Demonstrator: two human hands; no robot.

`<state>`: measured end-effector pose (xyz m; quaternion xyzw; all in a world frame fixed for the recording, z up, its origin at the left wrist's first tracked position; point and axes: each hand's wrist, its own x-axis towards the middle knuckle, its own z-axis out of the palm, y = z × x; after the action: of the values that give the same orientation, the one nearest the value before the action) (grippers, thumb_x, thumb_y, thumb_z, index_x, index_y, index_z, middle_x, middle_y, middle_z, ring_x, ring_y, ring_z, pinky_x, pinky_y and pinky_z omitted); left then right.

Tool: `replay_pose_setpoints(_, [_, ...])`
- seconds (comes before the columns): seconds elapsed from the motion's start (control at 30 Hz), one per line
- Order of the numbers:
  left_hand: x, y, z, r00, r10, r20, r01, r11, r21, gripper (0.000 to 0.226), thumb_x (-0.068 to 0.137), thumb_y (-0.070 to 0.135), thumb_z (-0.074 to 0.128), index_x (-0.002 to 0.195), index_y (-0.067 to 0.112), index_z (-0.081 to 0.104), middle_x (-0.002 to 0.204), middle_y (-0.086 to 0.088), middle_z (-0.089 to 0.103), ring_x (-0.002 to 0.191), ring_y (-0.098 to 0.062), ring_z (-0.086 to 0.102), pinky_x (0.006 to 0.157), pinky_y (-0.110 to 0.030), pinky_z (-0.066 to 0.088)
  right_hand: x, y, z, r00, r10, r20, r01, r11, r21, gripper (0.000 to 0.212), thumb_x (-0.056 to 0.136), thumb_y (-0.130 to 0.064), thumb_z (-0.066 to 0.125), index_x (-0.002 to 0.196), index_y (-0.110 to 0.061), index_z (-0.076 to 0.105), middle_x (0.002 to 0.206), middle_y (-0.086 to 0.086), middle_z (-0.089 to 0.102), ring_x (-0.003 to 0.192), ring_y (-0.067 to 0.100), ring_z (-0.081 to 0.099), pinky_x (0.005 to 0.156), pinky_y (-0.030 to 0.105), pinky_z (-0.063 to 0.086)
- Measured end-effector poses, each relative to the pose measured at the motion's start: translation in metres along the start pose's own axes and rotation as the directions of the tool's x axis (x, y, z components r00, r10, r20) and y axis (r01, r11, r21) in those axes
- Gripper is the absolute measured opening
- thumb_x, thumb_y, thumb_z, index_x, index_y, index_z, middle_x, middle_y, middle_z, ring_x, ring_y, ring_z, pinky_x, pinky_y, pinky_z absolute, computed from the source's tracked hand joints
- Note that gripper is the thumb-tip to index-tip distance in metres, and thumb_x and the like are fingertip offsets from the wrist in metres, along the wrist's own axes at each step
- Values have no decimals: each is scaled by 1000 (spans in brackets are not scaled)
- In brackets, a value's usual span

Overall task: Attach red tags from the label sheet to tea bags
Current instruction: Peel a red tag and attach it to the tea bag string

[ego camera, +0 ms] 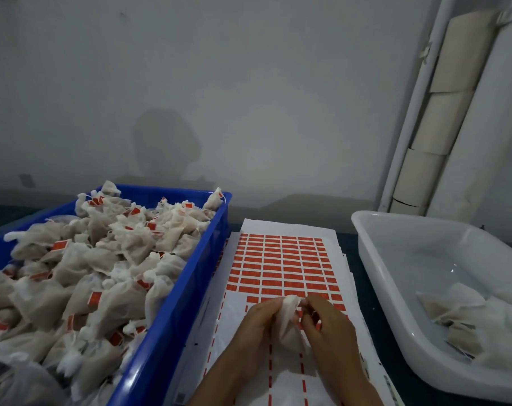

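A white label sheet (281, 259) with rows of red tags lies on the table between two bins; its near part is peeled bare. Over that near part both hands hold one white mesh tea bag (287, 317). My left hand (256, 320) grips the bag's body from the left. My right hand (325, 320) pinches at the bag's gathered top with its fingertips. Whether a tag is between those fingers I cannot tell.
A blue crate (196, 276) on the left is heaped with tea bags, many carrying red tags. On the right a white plastic tub (374, 259) holds a few tea bags in its near corner. A wall rises behind, and white pipes run up at the right.
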<state>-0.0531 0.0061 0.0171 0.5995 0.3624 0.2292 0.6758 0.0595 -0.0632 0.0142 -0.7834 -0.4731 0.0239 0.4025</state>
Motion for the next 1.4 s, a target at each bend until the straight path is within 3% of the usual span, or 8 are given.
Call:
replay_pose_setpoints(0.17, [-4, 3, 4, 984, 179, -8, -179, 984, -4, 23, 72, 54, 51, 82, 44, 69, 82, 22, 70, 80, 0, 67, 58, -8, 48, -1, 0, -1, 1000, 9, 17, -8, 999, -40, 29, 86, -43, 49, 112, -30, 55, 113, -12, 63, 93, 5, 59, 93, 21, 42])
replay_pose_setpoints(0.33, [-4, 1, 7, 973, 232, 1, -232, 972, 20, 31, 84, 46, 47, 98, 27, 68, 94, 14, 70, 93, -7, 66, 72, -18, 55, 1, -2, -5, 998, -26, 53, 29, 997, -74, 34, 85, -45, 50, 114, -28, 55, 115, -11, 62, 98, 8, 61, 94, 17, 40])
replay_pose_setpoints(0.53, [0, 0, 4, 935, 334, -120, -298, 922, 246, 18, 93, 28, 46, 107, 38, 47, 113, 21, 50, 103, -5, 54, 94, -17, 43, 4, -2, -3, 980, -3, 197, 22, 996, -92, 80, 65, -66, 17, 126, -24, 47, 129, -12, 52, 113, 6, 54, 103, 14, 29])
replay_pose_setpoints(0.67, [-1, 6, 3, 941, 291, -174, -280, 956, 85, 19, 92, 19, 50, 103, 29, 60, 102, 16, 61, 89, -7, 61, 67, -6, 51, 2, -2, 1, 980, -31, 195, 43, 998, -54, 95, 60, -84, 7, 124, -28, 48, 124, -19, 51, 110, 5, 55, 97, 8, 29])
replay_pose_setpoints(0.77, [-1, 6, 2, 941, 293, -170, -286, 956, 65, 19, 89, 19, 56, 102, 27, 67, 105, 10, 67, 95, -13, 64, 76, -18, 55, 4, 0, 2, 973, -20, 229, 27, 999, -23, 126, 35, -95, -12, 125, -28, 46, 120, -22, 45, 111, 5, 54, 102, 13, 31])
replay_pose_setpoints(0.83, [-1, 7, 2, 943, 275, -185, -269, 961, 60, 19, 88, 17, 59, 102, 25, 68, 106, 9, 67, 99, -15, 63, 86, -26, 53, 2, -2, 0, 972, -20, 235, 30, 999, -37, 104, 53, -93, 4, 126, -30, 44, 124, -24, 44, 112, 4, 54, 101, 13, 32])
replay_pose_setpoints(0.93, [-1, 8, 2, 943, 264, -202, -263, 964, 31, 17, 84, 12, 63, 93, 24, 69, 100, 7, 70, 94, -15, 65, 82, -22, 52, -2, -5, 0, 985, -72, 160, 82, 995, -58, 46, 82, -54, 37, 121, -33, 49, 122, -17, 57, 105, 4, 58, 87, 3, 33])
replay_pose_setpoints(1.4, [8, -3, 5, 922, 327, -206, -309, 944, 117, 8, 81, 20, 68, 88, 22, 64, 89, 8, 69, 85, -15, 65, 76, -17, 54, -3, -10, 0, 991, -126, -39, 125, 991, -45, 16, 82, -32, 62, 95, -22, 61, 93, -8, 69, 64, 3, 54, 71, 1, 34])
